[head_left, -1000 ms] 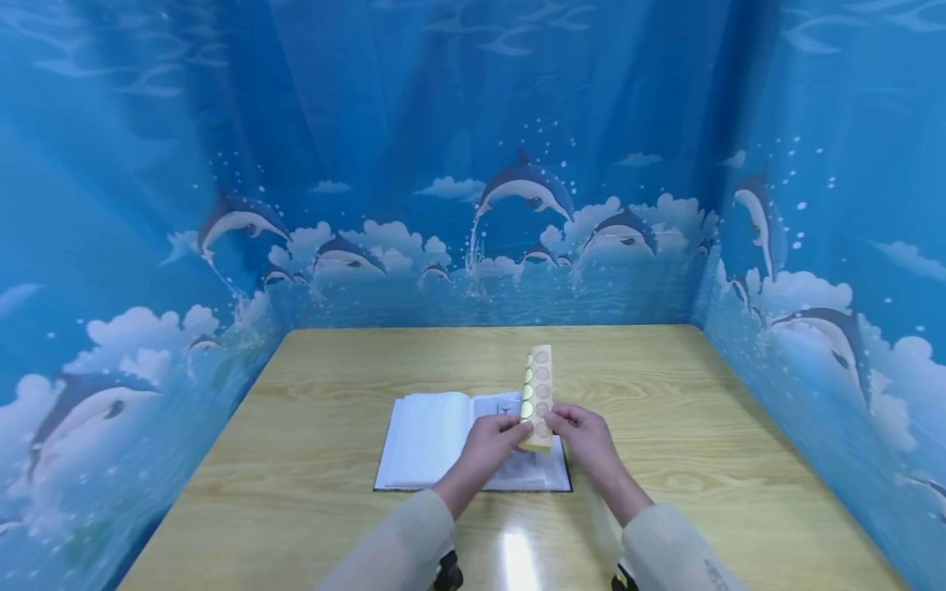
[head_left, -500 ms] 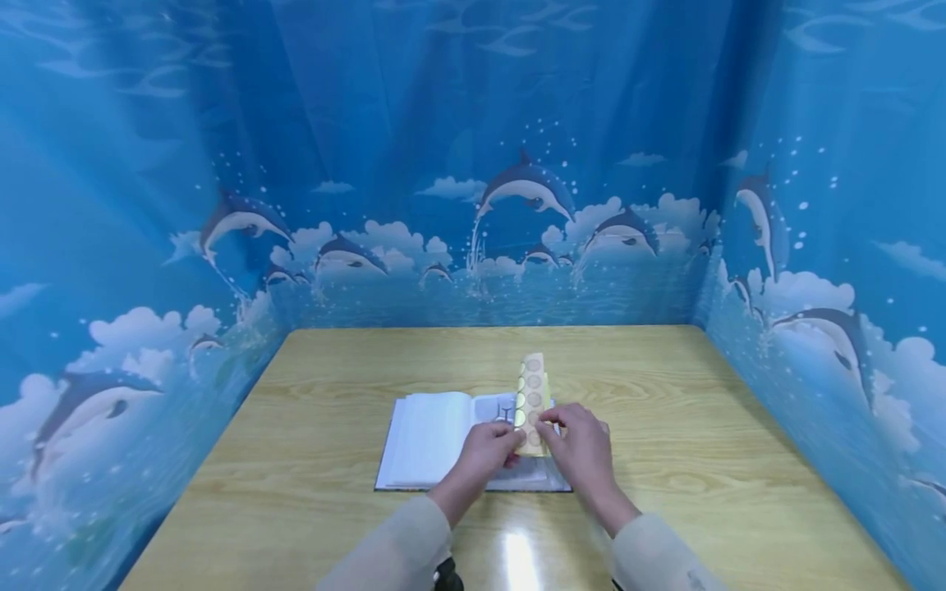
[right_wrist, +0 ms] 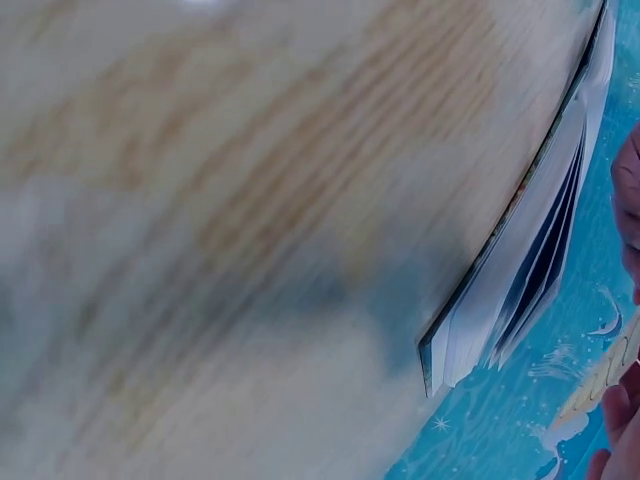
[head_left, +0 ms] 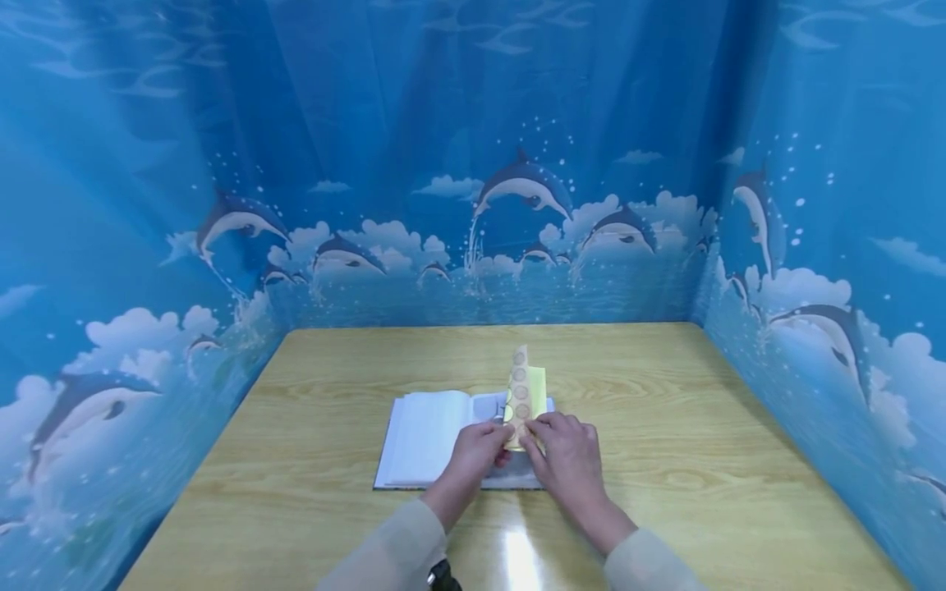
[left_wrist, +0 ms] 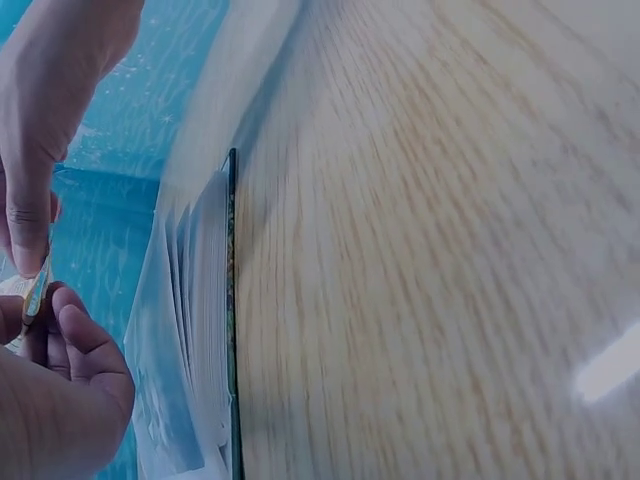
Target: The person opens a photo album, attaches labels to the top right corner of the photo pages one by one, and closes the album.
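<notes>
Both hands hold a folded sheet of round stickers [head_left: 521,392] upright above an open book [head_left: 424,439]. Beige with a column of circles, the sheet shows a plain yellow flap [head_left: 539,391] behind it on the right. My left hand [head_left: 473,453] pinches its lower left edge between thumb and fingers. At the lower right edge my right hand [head_left: 572,455] pinches it, thumb towards me. The left wrist view shows the sheet [left_wrist: 38,292] nearly edge-on between the fingertips of both hands. The sheet and forearms cover part of the book's right page.
The book lies on a wood-grain table [head_left: 310,410], its several pages [left_wrist: 200,300] fanned slightly in the left wrist view. Blue curtains [head_left: 443,98] printed with dolphins stand behind the table and along both sides.
The sheet has moved a little left and turned, and its yellow flap now shows wider on the right. The right hand has shifted left with it, its fingers changing position on the edge.
</notes>
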`<state>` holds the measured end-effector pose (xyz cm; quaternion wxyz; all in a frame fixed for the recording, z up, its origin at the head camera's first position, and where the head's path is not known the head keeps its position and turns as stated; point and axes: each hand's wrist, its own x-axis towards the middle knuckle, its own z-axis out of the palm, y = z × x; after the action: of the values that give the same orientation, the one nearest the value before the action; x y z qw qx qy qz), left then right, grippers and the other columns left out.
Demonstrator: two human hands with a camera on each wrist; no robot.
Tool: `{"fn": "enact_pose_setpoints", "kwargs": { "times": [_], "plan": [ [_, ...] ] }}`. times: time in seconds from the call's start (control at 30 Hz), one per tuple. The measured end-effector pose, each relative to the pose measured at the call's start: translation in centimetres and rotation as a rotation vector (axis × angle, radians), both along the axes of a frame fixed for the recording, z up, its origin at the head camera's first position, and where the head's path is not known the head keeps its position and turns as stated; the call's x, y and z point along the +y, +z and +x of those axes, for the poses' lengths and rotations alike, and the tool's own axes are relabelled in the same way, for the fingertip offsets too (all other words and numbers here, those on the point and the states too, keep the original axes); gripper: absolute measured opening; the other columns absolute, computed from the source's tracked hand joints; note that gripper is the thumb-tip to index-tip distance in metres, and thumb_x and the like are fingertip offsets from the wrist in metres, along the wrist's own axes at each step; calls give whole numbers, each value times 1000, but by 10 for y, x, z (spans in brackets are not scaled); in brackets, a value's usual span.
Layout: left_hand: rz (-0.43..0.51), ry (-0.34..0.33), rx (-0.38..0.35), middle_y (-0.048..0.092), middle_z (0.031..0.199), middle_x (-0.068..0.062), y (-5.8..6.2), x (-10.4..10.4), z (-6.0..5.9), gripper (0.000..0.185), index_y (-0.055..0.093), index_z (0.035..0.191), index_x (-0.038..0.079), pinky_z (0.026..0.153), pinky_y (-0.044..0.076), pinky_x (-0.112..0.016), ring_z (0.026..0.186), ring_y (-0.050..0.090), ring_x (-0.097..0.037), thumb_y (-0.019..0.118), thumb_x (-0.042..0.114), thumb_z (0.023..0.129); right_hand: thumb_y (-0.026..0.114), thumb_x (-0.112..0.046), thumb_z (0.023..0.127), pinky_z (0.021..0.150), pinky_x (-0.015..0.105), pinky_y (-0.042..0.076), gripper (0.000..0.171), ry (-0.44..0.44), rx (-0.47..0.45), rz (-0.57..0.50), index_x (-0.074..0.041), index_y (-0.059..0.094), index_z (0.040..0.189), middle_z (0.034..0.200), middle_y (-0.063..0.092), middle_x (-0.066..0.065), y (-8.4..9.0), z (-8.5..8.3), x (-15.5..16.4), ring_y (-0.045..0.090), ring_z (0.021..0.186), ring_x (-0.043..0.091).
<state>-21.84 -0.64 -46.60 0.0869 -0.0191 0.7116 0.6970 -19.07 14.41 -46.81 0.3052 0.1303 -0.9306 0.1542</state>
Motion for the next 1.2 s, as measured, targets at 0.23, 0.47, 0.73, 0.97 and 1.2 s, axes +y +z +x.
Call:
{"fn": "enact_pose_setpoints", "kwargs": {
  "times": [0.23, 0.47, 0.73, 0.97, 1.2],
  "plan": [
    [48, -25, -43, 63, 74, -3, 1, -1, 1, 23, 70, 99, -8, 58, 51, -20, 62, 60, -10, 65, 14, 92, 78, -34, 84, 79, 43, 45, 29, 5, 5, -20, -12, 76, 103, 101, 69, 2, -2, 2, -1, 63, 91, 25],
    [69, -34, -76, 64, 78, -4, 2, 0, 1, 23, 70, 99, -6, 59, 51, -20, 64, 60, -11, 65, 15, 94, 79, -37, 84, 80, 42, 43, 33, -1, -52, -42, -11, 76, 105, 99, 69, 2, -1, 2, 0, 61, 89, 23],
    [56, -61, -62, 66, 79, -3, 3, -2, 0, 24, 71, 98, -5, 62, 50, -21, 67, 61, -11, 66, 18, 94, 76, -38, 86, 81, 41, 43, 30, -9, -142, -56, -14, 76, 106, 98, 70, 1, 1, 1, 0, 62, 89, 21],
    [37, -76, -28, 68, 85, -5, 4, -3, 3, 24, 70, 101, -5, 65, 51, -23, 70, 62, -12, 64, 18, 96, 77, -35, 86, 81, 41, 44, 29, -5, -139, -102, -15, 76, 106, 101, 71, 2, 1, 1, -1, 62, 90, 22],
    [21, -75, -3, 67, 84, -4, 4, -3, 5, 21, 69, 94, -4, 64, 51, -25, 70, 62, -13, 64, 16, 96, 76, -34, 86, 85, 44, 45, 30, 18, -194, -207, -14, 74, 109, 115, 70, 6, 1, 0, -1, 64, 103, 26]
  ]
}}
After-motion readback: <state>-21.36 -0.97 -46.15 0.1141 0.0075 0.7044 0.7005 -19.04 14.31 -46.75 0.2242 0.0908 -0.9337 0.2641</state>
